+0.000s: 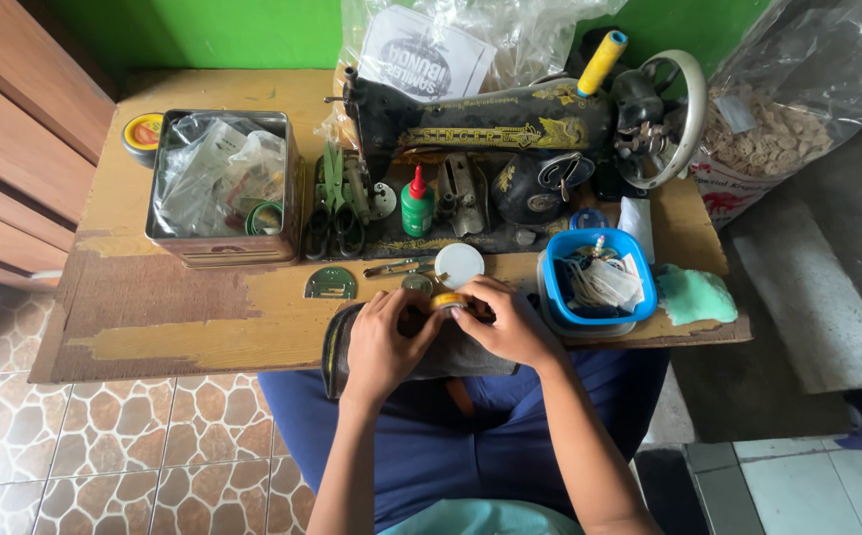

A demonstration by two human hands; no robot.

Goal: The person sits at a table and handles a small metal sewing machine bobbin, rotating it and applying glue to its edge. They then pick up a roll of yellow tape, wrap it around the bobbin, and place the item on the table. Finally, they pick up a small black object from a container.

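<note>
Dark pouch (431,355) at table (173,327) edge, both hands on it.
Blue tub (553,285) holds pale thread; left hand (383,342) and right hand (506,322) fingers curled, pinching small yellow piece (448,299).

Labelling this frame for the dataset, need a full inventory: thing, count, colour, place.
sewing machine: 1, black with gold trim, back of table
thread spool: 1, yellow, on top of the machine
small bottle: 1, green with red cap, on the machine base
scissors: 1 pair, dark handles, left of the bottle
metal tin: 1, silver, table left, holds plastic bags
round tin: 1, yellow lid, far left edge
blue tub: 1, blue, table right, holds white thread
white lid: 1, white, table front centre
cloth: 1, pale green, right of the tub
dark pouch: 1, black, table front edge, under the hands
left hand: 1, on the pouch
right hand: 1, on the pouch
</note>
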